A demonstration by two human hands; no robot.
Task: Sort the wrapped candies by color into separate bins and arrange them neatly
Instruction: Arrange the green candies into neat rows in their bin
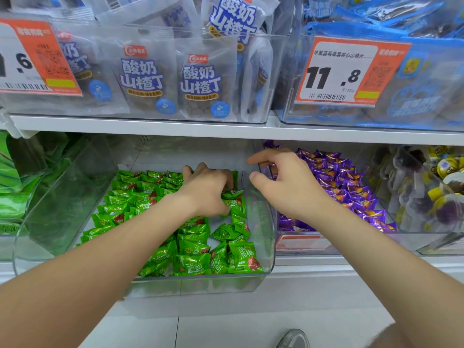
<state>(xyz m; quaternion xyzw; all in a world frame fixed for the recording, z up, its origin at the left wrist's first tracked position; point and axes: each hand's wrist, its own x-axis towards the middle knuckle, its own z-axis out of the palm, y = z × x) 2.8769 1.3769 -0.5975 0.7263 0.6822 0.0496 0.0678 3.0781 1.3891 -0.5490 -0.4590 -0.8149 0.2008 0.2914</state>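
A white shop shelf (150, 128) carries clear bins: green candies (193, 262) fill the green bin (268, 247) at centre frame, and purple candies (351, 187) fill the purple bin (313, 244) right of centre. The left hand (208, 189) lies fingers-down among the greens at the bin's back right, though I cannot tell whether it grips any; the right hand (286, 182) hovers over the dividing wall, thumb and forefinger spread, nothing seen in it. This looks like the tidying step, and the next move likely calls for squaring the loose greens into rows.
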